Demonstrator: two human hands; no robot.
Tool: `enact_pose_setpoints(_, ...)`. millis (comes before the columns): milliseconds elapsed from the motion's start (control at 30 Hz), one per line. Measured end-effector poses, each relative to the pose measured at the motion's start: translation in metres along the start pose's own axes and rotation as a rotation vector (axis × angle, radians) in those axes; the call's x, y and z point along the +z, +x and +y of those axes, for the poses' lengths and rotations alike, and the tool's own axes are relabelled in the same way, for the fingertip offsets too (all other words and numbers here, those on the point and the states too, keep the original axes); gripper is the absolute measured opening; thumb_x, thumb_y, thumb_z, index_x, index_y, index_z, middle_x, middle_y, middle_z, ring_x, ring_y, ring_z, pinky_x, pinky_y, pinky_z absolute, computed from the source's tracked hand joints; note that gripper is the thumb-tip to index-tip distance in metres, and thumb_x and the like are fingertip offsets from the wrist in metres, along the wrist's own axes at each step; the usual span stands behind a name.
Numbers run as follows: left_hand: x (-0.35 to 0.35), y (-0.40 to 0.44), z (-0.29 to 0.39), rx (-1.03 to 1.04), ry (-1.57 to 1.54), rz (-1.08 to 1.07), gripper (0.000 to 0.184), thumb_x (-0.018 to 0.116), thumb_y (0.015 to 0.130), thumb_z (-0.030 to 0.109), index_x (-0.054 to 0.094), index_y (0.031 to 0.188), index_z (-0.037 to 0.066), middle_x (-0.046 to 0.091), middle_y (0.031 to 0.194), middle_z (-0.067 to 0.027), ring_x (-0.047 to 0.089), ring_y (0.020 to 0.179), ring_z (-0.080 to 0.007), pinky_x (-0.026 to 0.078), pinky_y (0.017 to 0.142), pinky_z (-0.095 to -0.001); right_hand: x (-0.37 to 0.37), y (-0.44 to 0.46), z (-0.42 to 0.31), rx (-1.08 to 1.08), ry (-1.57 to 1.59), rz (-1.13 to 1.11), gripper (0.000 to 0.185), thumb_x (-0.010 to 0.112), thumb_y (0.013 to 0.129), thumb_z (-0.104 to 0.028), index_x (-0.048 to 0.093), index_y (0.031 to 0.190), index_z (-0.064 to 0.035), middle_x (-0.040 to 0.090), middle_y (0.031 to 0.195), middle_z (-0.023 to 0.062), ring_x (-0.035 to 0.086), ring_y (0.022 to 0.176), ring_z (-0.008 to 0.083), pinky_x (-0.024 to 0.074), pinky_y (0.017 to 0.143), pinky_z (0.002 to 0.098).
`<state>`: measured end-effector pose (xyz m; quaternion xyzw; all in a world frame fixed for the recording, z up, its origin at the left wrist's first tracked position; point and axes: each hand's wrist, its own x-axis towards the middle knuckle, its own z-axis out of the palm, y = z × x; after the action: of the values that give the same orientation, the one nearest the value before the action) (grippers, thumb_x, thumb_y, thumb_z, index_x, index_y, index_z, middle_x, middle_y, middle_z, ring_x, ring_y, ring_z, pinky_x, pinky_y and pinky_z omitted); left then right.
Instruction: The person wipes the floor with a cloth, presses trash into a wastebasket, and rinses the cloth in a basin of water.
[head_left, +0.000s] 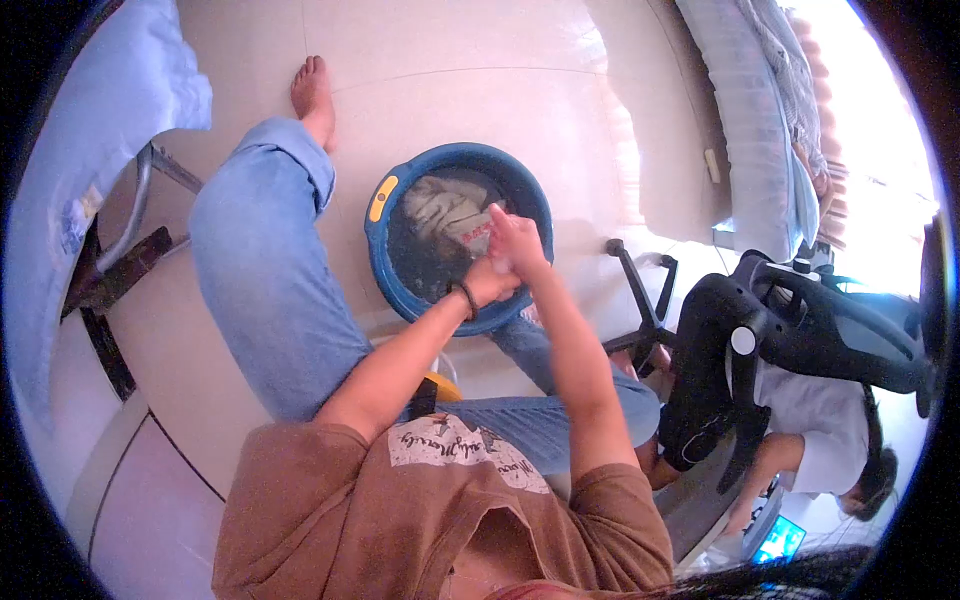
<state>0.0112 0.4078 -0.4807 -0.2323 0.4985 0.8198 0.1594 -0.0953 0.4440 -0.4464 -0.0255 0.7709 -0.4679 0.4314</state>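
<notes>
A blue plastic basin (381, 262) with a yellow handle grip stands on the floor between my legs, with dark water in it. Inside lies a wet greyish cloth (440, 208), bunched up, and a part with red marks lies beside my hands. My left hand (490, 281), with a dark band at the wrist, is closed low over the basin's near right side. Pressed against it from above is my right hand (517, 245), also closed. The red-marked cloth seems gripped between them, with whitish suds there; my fingers partly hide it.
Pale tiles (480, 60) cover the floor. To the right stands a black office chair (700, 350) with its wheeled base close by. Another person in a white top (815, 430) is at a lit screen (780, 540). A bed (750, 120) and a blue-draped metal frame (90, 150) flank the area.
</notes>
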Motion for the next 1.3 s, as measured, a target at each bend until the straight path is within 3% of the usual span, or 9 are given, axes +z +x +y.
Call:
enact_pose_setpoints(133, 0.002, 0.003, -0.011, 0.191, 0.528, 0.443, 0.037, 0.066, 0.078, 0.043, 0.064, 0.096, 0.010, 0.070, 0.089, -0.0141, 0.068, 0.079, -0.0302, 0.052, 0.066, -0.0427, 0.018, 0.004, 0.007, -0.078, -0.246, 0.143, 0.048, 0.059, 0.091, -0.039, 0.059, 0.062, -0.0016, 0.056, 0.055, 0.0061, 0.053, 0.049, 0.0154, 0.0426, 0.047, 0.0327)
enact_pose_setpoints(267, -0.007, 0.009, -0.029, -0.071, 0.688, 0.416, 0.045, 0.060, 0.080, 0.045, 0.061, 0.106, 0.009, 0.068, 0.096, -0.0187, 0.066, 0.087, -0.0380, 0.051, 0.072, -0.0483, 0.031, 0.021, 0.037, -0.288, -0.471, 0.316, 0.052, 0.058, 0.090, -0.041, 0.065, 0.063, 0.0034, 0.063, 0.058, 0.0172, 0.063, 0.055, 0.0315, 0.0482, 0.058, 0.0429)
enact_pose_setpoints(300, -0.008, 0.014, -0.038, -0.076, 0.738, 0.426, 0.048, 0.058, 0.082, 0.043, 0.058, 0.111, 0.005, 0.068, 0.095, -0.0201, 0.066, 0.088, -0.0379, 0.051, 0.074, -0.0479, 0.033, 0.028, 0.046, -0.150, -0.532, 0.361, 0.050, 0.056, 0.089, -0.043, 0.068, 0.077, 0.0040, 0.066, 0.074, 0.0246, 0.066, 0.074, 0.0415, 0.0491, 0.071, 0.0492)
enact_pose_setpoints(533, -0.007, 0.003, -0.041, 0.077, 0.723, 0.408, 0.074, 0.053, 0.085, 0.038, 0.017, 0.140, 0.004, 0.067, 0.096, -0.0213, 0.066, 0.084, -0.0393, 0.051, 0.072, -0.0492, 0.036, 0.010, 0.043, -0.114, -0.674, 0.412, 0.044, 0.057, 0.089, -0.040, 0.067, 0.091, 0.0030, 0.066, 0.086, 0.0261, 0.065, 0.089, 0.0398, 0.0496, 0.079, 0.0463)
enact_pose_setpoints(633, -0.015, 0.029, -0.070, 0.189, 0.779, 0.312, 0.076, 0.056, 0.085, 0.044, 0.023, 0.139, 0.003, 0.068, 0.092, -0.0195, 0.066, 0.078, -0.0368, 0.052, 0.067, -0.0481, 0.019, 0.000, 0.038, -0.148, -0.690, 0.193, 0.047, 0.056, 0.090, -0.045, 0.068, 0.097, 0.0008, 0.068, 0.089, 0.0221, 0.067, 0.090, 0.0329, 0.0504, 0.081, 0.0417)
enact_pose_setpoints(733, -0.015, 0.007, -0.026, 0.094, 0.527, 0.053, 0.068, 0.057, 0.086, 0.050, 0.035, 0.131, 0.004, 0.066, 0.084, -0.0134, 0.064, 0.064, -0.0259, 0.050, 0.058, -0.0372, -0.014, -0.003, 0.035, -0.041, -0.227, -0.151, 0.049, 0.053, 0.093, -0.045, 0.061, 0.116, -0.0014, 0.067, 0.103, 0.0171, 0.064, 0.100, 0.0277, 0.0484, 0.089, 0.0388)
enact_pose_setpoints(900, -0.003, -0.046, 0.052, -0.224, -0.623, -0.578, 0.045, 0.043, 0.096, 0.052, 0.050, 0.112, 0.010, 0.050, 0.070, 0.0006, 0.045, 0.047, -0.0047, 0.033, 0.041, -0.0169, -0.062, -0.055, 0.006, -0.118, 0.652, -0.657, 0.059, 0.047, 0.097, -0.036, 0.031, 0.143, -0.0033, 0.044, 0.140, 0.0157, 0.050, 0.122, 0.0279, 0.0414, 0.103, 0.0405)
enact_pose_setpoints(1100, 0.011, -0.080, 0.072, -0.310, -0.931, -0.657, 0.046, 0.039, 0.097, 0.052, 0.049, 0.113, 0.009, 0.045, 0.067, 0.0026, 0.040, 0.042, -0.0045, 0.030, 0.039, -0.0183, -0.032, -0.103, -0.024, -0.446, 0.686, -0.596, 0.063, 0.053, 0.092, -0.020, 0.024, 0.146, -0.0038, 0.047, 0.137, 0.0170, 0.052, 0.119, 0.0315, 0.0437, 0.100, 0.0415)
enact_pose_setpoints(1300, 0.013, -0.100, 0.066, -0.148, -0.804, -0.708, 0.043, 0.053, 0.095, 0.041, 0.042, 0.117, 0.006, 0.044, 0.085, -0.0005, 0.042, 0.061, -0.0071, 0.034, 0.059, -0.0226, -0.024, -0.099, -0.013, -0.424, 0.710, -0.411, 0.046, 0.056, 0.091, -0.013, 0.046, 0.134, -0.0012, 0.062, 0.088, 0.0070, 0.061, 0.075, 0.0149, 0.0535, 0.067, 0.0288)
